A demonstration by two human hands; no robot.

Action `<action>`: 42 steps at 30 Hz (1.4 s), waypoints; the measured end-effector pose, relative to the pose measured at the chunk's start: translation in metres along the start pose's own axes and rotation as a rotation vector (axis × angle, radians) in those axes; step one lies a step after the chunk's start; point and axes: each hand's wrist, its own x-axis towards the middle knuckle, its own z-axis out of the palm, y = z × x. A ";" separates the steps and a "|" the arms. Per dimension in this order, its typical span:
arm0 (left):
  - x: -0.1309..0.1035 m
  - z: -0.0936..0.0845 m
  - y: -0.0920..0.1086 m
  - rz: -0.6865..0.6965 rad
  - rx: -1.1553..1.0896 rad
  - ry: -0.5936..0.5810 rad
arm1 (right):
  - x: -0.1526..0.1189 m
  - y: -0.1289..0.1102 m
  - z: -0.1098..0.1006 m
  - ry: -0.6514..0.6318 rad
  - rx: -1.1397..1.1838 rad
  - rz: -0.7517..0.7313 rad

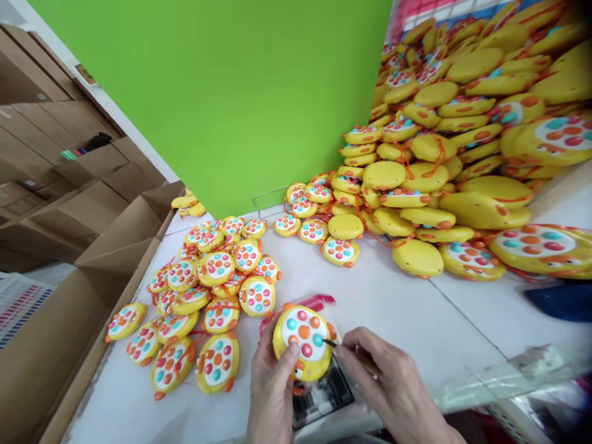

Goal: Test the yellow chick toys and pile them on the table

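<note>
While left fingers pinch yellow toy, right fingers seemingly touch its edge

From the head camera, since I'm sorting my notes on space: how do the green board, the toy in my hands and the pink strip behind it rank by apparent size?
1. Green board, by far the largest.
2. Yellow toy, held by the left hand; the right hand holds a thin tool to it.
3. Pink strip, smallest, partly hidden by the toy.

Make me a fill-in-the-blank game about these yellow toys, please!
1. The left hand holds a ____ toy with coloured buttons.
2. The right hand touches a thin ____ to the toy.
3. The wall behind the table is ____.

Missing words: yellow; tool; green
</note>
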 end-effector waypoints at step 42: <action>-0.002 -0.003 -0.010 0.033 -0.023 -0.016 | 0.001 0.006 0.003 0.140 -0.044 -0.126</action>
